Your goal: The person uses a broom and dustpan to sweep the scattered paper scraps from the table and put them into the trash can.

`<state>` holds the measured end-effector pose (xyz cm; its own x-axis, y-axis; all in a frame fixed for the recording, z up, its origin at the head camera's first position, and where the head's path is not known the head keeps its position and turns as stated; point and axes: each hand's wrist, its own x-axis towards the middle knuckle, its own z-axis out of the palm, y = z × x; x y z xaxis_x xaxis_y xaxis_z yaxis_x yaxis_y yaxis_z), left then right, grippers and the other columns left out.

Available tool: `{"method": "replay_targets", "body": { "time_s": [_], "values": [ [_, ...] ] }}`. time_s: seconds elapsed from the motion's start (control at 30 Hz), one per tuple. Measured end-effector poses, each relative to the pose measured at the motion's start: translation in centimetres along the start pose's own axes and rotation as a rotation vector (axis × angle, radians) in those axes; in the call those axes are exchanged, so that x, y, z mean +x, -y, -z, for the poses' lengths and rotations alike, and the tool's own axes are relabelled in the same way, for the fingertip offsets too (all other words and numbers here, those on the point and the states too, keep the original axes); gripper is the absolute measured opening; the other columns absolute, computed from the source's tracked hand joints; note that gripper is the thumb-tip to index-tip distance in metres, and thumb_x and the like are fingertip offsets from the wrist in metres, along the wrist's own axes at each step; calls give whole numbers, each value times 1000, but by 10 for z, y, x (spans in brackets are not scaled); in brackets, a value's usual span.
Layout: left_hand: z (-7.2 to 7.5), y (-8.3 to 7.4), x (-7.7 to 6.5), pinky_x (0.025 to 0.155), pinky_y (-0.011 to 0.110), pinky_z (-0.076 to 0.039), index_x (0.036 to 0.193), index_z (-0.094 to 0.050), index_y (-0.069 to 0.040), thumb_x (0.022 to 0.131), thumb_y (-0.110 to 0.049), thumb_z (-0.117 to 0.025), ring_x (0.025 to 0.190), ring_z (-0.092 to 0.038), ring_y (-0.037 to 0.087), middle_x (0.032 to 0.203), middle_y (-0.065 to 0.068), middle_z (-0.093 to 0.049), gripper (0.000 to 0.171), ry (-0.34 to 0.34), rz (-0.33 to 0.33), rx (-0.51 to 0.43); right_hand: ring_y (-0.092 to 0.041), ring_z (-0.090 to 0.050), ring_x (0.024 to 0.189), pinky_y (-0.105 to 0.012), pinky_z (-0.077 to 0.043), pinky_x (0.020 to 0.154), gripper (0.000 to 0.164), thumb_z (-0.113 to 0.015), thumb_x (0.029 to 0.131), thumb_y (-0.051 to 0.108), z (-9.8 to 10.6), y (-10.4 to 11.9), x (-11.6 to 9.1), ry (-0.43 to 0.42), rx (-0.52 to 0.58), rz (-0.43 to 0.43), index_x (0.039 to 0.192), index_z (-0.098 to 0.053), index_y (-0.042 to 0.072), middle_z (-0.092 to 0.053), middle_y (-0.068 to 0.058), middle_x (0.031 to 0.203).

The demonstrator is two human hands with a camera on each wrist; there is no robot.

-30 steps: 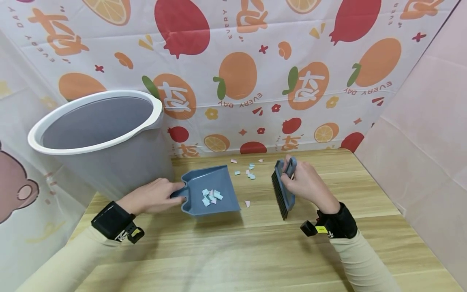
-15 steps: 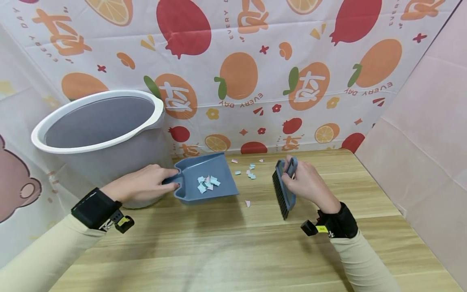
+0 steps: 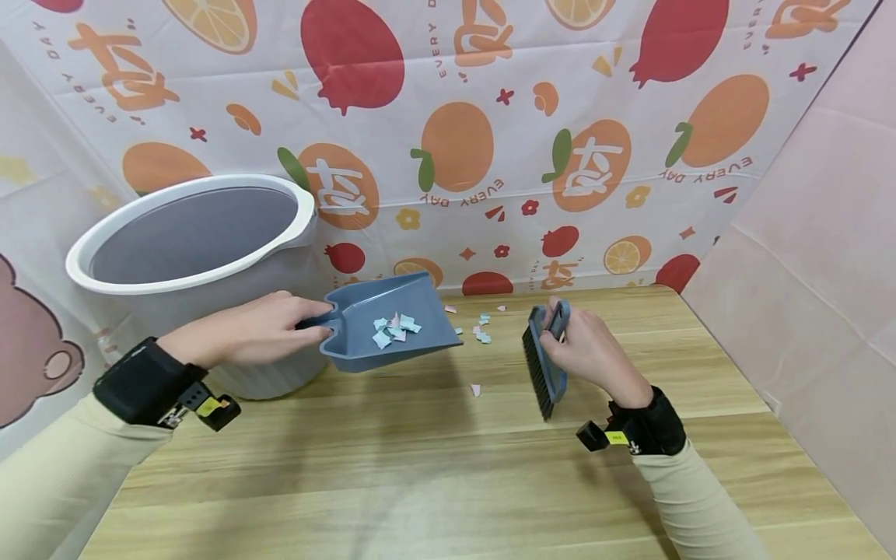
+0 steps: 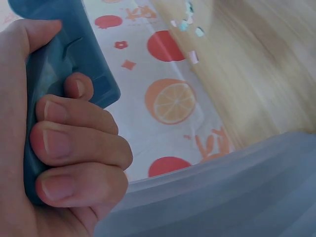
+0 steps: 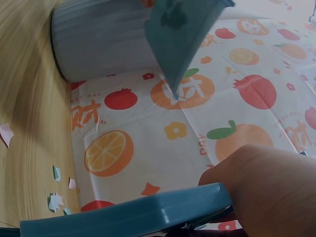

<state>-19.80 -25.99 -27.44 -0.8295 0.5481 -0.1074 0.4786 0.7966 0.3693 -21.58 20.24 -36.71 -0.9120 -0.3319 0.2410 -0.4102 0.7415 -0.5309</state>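
My left hand (image 3: 262, 330) grips the handle of a blue-grey dustpan (image 3: 364, 342), with the fingers curled round it in the left wrist view. The pan hangs above the table beside the bin, its open edge to the right. A small heap of blue and pink paper scraps (image 3: 395, 330) lies in it. My right hand (image 3: 595, 350) holds a blue-grey hand brush (image 3: 556, 381) by its handle, dark bristles facing left, at the right part of the table. Between pan and brush, several more paper scraps (image 3: 483, 337) lie on the wood, with one pink scrap (image 3: 476, 390) nearer me.
A large grey bin (image 3: 273, 373) with a white rim (image 3: 178, 285) stands at the back left, its mouth open upward. A fruit-print cloth (image 3: 518, 155) covers the wall behind the wooden table (image 3: 434, 482). A pale wall (image 3: 805, 257) rises on the right.
My left hand has lifted the dustpan off the table and moved it up and left toward the bin, with the scraps still in it. The right hand and brush have stayed put.
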Motion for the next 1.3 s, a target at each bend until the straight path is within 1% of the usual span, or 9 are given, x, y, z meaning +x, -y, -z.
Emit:
{"method": "replay_targets", "body": {
  "time_s": [0.17, 0.4, 0.6, 0.8, 0.87, 1.07, 1.17, 1.23, 1.3],
  "values": [
    [16, -7, -2, 65, 25, -36, 91, -62, -26, 110, -24, -62, 64, -39, 2, 76, -13, -44, 19, -8, 3, 5, -15, -40, 59, -29, -30, 60, 5, -62, 101, 4, 1, -2, 0, -6, -3, 3, 100, -59, 8, -48, 0, 68],
    [34, -10, -6, 69, 27, -38, 111, -72, -25, 111, -25, -60, 68, -45, 5, 79, -9, -48, 12, -10, 45, 36, -15, -40, 60, -29, -31, 60, 5, -62, 101, 4, 2, -3, 1, -4, 0, 5, 99, -59, 8, -46, 0, 68],
    [49, -11, -8, 73, 28, -38, 115, -74, -25, 112, -23, -55, 73, -46, 5, 85, -7, -54, 19, -14, 50, 44, -15, -41, 59, -28, -31, 60, 6, -62, 100, 3, 1, -2, 1, -1, 4, 4, 99, -58, 7, -46, 1, 67],
    [64, -14, -14, 73, 28, -38, 137, -75, -17, 113, -20, -50, 73, -46, 5, 84, -6, -51, 34, -14, 75, 51, -15, -40, 59, -28, -31, 59, 6, -62, 101, 3, 1, -2, 1, 1, 5, 7, 99, -58, 7, -45, 2, 67],
    [69, -14, -17, 75, 28, -38, 143, -73, -14, 114, -20, -50, 78, -48, 5, 85, -6, -50, 38, -22, 80, 67, -15, -40, 59, -28, -31, 60, 6, -62, 100, 4, 1, -2, 1, -1, 5, 9, 99, -58, 7, -45, 2, 67],
    [84, -10, -20, 77, 28, -38, 140, -75, -22, 116, -22, -48, 81, -50, 5, 81, -6, -50, 36, -45, 103, 100, -15, -40, 59, -28, -30, 61, 6, -62, 100, 4, 2, -2, 1, -3, -6, 8, 99, -58, 8, -47, 0, 68],
    [93, -9, -22, 78, 28, -37, 139, -76, -21, 116, -21, -48, 83, -52, 5, 82, -7, -52, 36, -63, 98, 124, -15, -39, 59, -28, -29, 61, 6, -61, 101, 4, 2, -3, 0, -2, -8, 8, 99, -58, 8, -46, 1, 68],
    [101, -7, -24, 77, 28, -36, 142, -75, -18, 116, -20, -45, 79, -51, 5, 79, -7, -52, 39, -70, 98, 136, -15, -39, 59, -28, -29, 61, 6, -61, 101, 4, 2, -3, 0, -2, -8, 8, 99, -58, 8, -46, 1, 68],
    [110, -5, -26, 72, 29, -36, 143, -74, -16, 116, -18, -43, 67, -48, 9, 71, -5, -48, 41, -86, 85, 135, -15, -40, 59, -29, -29, 61, 6, -62, 101, 4, 2, -3, 0, -6, -7, 9, 99, -58, 8, -46, 1, 68]
  ]
}}
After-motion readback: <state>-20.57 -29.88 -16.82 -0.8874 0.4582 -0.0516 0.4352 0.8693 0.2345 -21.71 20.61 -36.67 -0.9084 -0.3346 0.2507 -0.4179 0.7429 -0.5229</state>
